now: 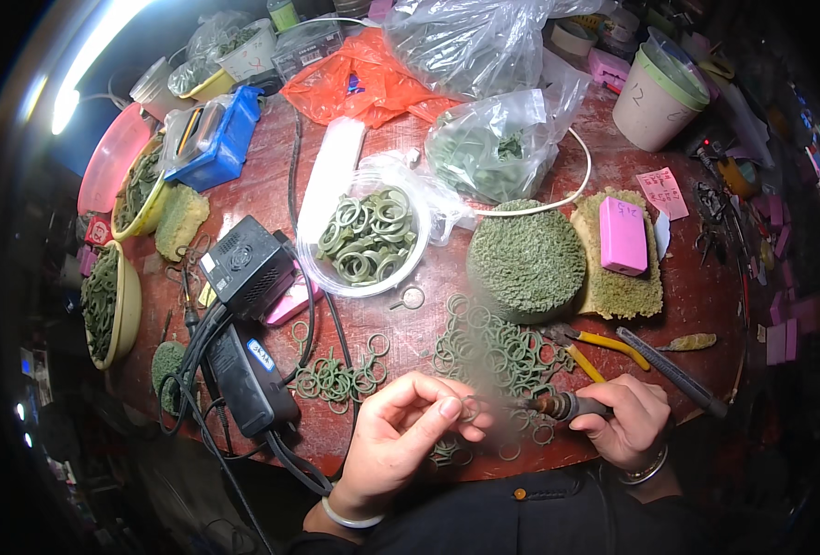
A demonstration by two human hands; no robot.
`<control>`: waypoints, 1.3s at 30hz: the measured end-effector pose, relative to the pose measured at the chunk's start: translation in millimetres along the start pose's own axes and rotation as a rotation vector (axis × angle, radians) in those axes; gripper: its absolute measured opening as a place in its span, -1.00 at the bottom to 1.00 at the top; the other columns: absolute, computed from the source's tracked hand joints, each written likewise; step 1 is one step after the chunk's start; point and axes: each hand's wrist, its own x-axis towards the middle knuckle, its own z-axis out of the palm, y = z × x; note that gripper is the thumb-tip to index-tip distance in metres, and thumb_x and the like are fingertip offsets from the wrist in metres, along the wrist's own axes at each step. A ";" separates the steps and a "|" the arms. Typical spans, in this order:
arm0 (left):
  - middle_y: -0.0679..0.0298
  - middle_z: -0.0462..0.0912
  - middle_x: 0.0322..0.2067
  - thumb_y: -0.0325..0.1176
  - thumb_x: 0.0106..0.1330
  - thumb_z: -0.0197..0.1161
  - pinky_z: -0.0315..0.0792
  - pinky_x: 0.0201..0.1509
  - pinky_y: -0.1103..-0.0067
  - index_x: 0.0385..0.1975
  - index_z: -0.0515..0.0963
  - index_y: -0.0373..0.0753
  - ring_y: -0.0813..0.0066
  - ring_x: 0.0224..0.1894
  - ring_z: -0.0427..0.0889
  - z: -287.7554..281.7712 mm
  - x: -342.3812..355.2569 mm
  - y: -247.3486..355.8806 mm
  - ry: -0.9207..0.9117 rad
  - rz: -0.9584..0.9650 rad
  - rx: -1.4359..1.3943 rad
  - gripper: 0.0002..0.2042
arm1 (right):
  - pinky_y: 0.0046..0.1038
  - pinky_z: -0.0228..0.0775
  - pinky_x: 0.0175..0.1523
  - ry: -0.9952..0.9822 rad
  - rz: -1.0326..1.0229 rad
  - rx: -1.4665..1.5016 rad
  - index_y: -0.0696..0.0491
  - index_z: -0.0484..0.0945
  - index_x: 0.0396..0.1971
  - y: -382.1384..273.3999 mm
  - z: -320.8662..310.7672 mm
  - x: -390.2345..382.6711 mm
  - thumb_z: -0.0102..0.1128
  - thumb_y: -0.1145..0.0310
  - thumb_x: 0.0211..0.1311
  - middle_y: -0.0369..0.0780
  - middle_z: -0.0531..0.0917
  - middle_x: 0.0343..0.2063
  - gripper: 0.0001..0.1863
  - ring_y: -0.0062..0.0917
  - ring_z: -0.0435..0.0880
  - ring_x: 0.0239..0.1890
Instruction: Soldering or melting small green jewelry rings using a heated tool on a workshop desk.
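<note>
Between thumb and fingertips, my left hand [396, 439] pinches a small green ring [470, 408]. My right hand [634, 421] is closed round the dark handle of a soldering iron [567, 404], its discoloured metal end pointing left at that ring. Whether tip and ring touch is too blurred to tell. Pale smoke rises from there. Behind both hands lies a loose heap of green rings [493, 350], with a smaller group [336, 377] to the left. Farther back, a clear round tub [418, 248] contains thicker green rings.
A black box [248, 264] and a black adapter [248, 375] with tangled cables stand at left, near bowls of green pieces [125, 314]. A round green block [528, 259], a pink block [622, 236], yellow-handled pliers [613, 344] and a dark file [669, 370] lie at right.
</note>
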 end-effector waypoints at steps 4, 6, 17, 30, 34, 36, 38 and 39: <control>0.04 0.65 -0.08 -0.50 0.51 0.12 0.63 -0.01 0.51 -0.19 0.52 -0.43 0.40 -0.14 0.73 0.4 0.1 0.1 0.003 -0.004 0.002 -0.90 | -0.46 0.46 -0.51 0.000 0.000 0.002 0.16 0.63 -0.32 0.0 -0.2 0.2 0.45 0.10 0.19 -0.25 0.59 -0.56 -0.62 -0.44 0.66 -0.59; 0.04 0.65 -0.08 -0.51 0.51 0.12 0.63 -0.01 0.51 -0.19 0.52 -0.43 0.40 -0.14 0.73 0.3 0.2 -0.1 0.001 -0.003 -0.003 -0.90 | -0.45 0.46 -0.51 0.004 -0.001 -0.002 0.15 0.63 -0.32 0.1 0.0 -0.1 0.45 0.09 0.19 -0.24 0.60 -0.56 -0.61 -0.43 0.66 -0.59; 0.03 0.66 -0.09 -0.51 0.51 0.12 0.63 -0.01 0.52 -0.19 0.51 -0.43 0.41 -0.15 0.73 -0.3 -0.2 -0.7 -0.006 0.016 -0.010 -0.90 | -0.45 0.46 -0.51 0.009 0.009 -0.004 0.15 0.64 -0.32 -0.7 0.6 0.2 0.44 0.07 0.19 -0.24 0.60 -0.57 -0.60 -0.42 0.66 -0.59; 0.03 0.62 -0.07 -0.54 0.50 0.11 0.62 -0.01 0.50 -0.19 0.50 -0.44 0.35 -0.10 0.72 0.0 -0.4 -2.3 -0.006 0.046 0.040 -0.92 | -0.39 0.40 -0.49 0.204 0.203 -0.125 0.15 0.61 -0.31 -6.1 1.2 1.9 0.41 0.16 0.26 -0.18 0.60 -0.54 -0.68 -0.35 0.62 -0.58; -0.09 0.63 -0.15 -0.50 0.51 0.09 0.65 -0.10 0.43 -0.27 0.48 -0.43 0.26 -0.17 0.73 7.9 1.9 -1.4 0.047 0.106 0.144 -0.88 | -0.36 0.38 -0.43 0.280 0.274 -0.145 0.16 0.60 -0.31 0.3 5.9 1.7 0.41 0.30 0.26 -0.15 0.60 -0.53 -0.75 -0.28 0.60 -0.55; -0.09 0.63 -0.14 -0.51 0.51 0.10 0.65 -0.10 0.43 -0.27 0.48 -0.43 0.26 -0.17 0.73 9.3 1.3 -0.2 0.052 0.112 0.159 -0.89 | -0.36 0.38 -0.43 0.274 0.289 -0.141 0.17 0.59 -0.32 -0.1 5.8 1.4 0.42 0.32 0.25 -0.14 0.60 -0.53 -0.76 -0.28 0.60 -0.55; -0.09 0.63 -0.14 -0.51 0.50 0.10 0.65 -0.10 0.43 -0.27 0.48 -0.43 0.27 -0.17 0.73 10.0 0.8 0.0 0.056 0.120 0.175 -0.89 | -0.36 0.38 -0.43 0.270 0.302 -0.137 0.18 0.59 -0.32 -0.3 5.6 1.2 0.42 0.35 0.24 -0.14 0.60 -0.53 -0.77 -0.27 0.60 -0.55; -0.09 0.63 -0.14 -0.51 0.50 0.10 0.65 -0.10 0.43 -0.27 0.48 -0.43 0.27 -0.16 0.73 10.0 0.7 -0.3 0.056 0.125 0.176 -0.89 | -0.36 0.38 -0.43 0.270 0.307 -0.133 0.19 0.58 -0.33 0.0 5.8 1.2 0.43 0.36 0.23 -0.14 0.60 -0.53 -0.77 -0.28 0.60 -0.55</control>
